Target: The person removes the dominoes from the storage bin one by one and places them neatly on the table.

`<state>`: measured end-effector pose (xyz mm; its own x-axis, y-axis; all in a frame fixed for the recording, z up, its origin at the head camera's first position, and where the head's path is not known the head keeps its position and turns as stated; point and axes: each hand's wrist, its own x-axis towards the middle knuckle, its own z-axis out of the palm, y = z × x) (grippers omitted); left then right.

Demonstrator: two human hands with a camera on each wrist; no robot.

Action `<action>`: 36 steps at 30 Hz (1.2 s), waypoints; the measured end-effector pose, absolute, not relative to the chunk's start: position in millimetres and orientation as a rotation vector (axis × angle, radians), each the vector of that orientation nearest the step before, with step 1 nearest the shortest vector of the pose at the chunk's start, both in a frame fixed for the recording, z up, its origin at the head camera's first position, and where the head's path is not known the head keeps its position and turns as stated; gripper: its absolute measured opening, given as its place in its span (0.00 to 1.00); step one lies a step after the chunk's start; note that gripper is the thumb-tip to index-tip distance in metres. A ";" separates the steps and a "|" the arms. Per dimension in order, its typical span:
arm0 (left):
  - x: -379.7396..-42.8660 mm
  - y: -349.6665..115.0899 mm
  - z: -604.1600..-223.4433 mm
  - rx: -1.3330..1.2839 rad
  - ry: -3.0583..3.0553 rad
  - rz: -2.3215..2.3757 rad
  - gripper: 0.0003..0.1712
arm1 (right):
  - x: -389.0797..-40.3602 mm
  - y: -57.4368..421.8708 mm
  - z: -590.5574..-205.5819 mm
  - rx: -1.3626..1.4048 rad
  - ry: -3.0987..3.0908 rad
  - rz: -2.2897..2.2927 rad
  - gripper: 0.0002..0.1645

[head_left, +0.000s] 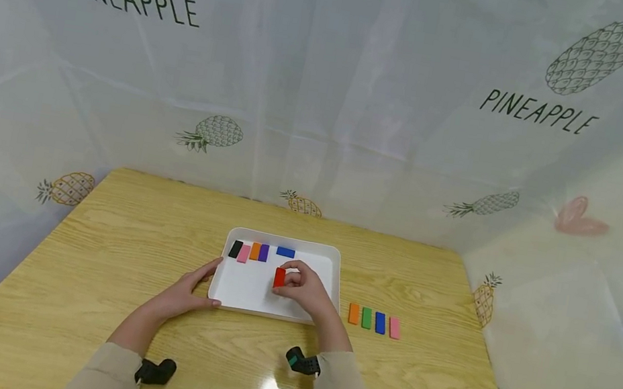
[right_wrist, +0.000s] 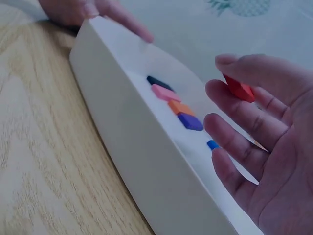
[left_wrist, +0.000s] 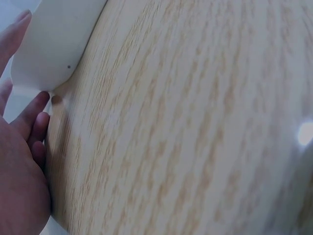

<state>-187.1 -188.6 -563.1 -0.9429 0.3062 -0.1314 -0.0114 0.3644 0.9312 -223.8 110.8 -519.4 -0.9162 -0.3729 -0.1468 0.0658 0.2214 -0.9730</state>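
My right hand (head_left: 305, 289) pinches a small red block (head_left: 279, 277) between thumb and fingers, above the white tray (head_left: 245, 303). In the right wrist view the other fingers of that hand are spread loosely beneath the red block (right_wrist: 239, 89). My left hand (head_left: 185, 293) rests against the tray's left side with fingers extended, thumb at the near left corner and fingertips at the left rim. Along the far side of the tray lie a black block (head_left: 235, 249), a pink block (head_left: 244, 253), an orange block (head_left: 255, 251), a purple block (head_left: 263, 253) and, apart from them, a sideways blue block (head_left: 286, 252).
On the wooden table (head_left: 159, 231), right of the tray, a row holds an orange block (head_left: 354, 313), a green block (head_left: 366, 318), a blue block (head_left: 379, 323) and a pink block (head_left: 394, 328). Behind the table hangs a pineapple-print curtain (head_left: 328, 88).
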 end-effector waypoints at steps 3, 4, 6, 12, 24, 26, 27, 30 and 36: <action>-186.5 -189.2 -562.8 0.259 2.350 1.607 0.57 | -220.1 117.0 -519.8 -0.283 2.129 -1.814 0.29; -186.4 -189.3 -562.8 0.256 2.348 1.611 0.57 | -218.5 118.9 -519.6 -0.283 2.121 -1.843 0.30; -186.3 -189.3 -562.5 0.256 2.351 1.605 0.57 | -215.3 122.3 -519.6 -0.269 2.129 -1.879 0.31; -185.4 -188.3 -563.0 0.247 2.357 1.589 0.58 | -201.1 131.9 -517.6 -0.153 2.114 -2.011 0.31; -184.6 -188.2 -562.1 0.258 2.353 1.604 0.57 | -182.9 154.7 -514.3 -0.058 2.116 -2.154 0.35; -184.4 -187.6 -561.7 0.266 2.352 1.611 0.57 | -180.0 158.0 -513.0 -0.036 2.128 -2.165 0.35; -184.3 -187.4 -561.6 0.268 2.355 1.611 0.57 | -178.6 159.8 -512.5 -0.023 2.132 -2.169 0.35; -183.9 -187.1 -560.9 0.262 2.357 1.612 0.57 | -174.8 165.7 -511.0 0.027 2.139 -2.184 0.35; -183.8 -187.6 -561.5 0.248 2.363 1.595 0.56 | -168.2 182.3 -511.2 0.105 2.180 -2.208 0.36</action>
<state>-183.8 -187.6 -561.5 -0.9463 0.2945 -0.1333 -0.0134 0.3762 0.9265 -168.2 182.3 -511.2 -0.9970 0.0216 -0.0740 0.0738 -0.0133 -0.9972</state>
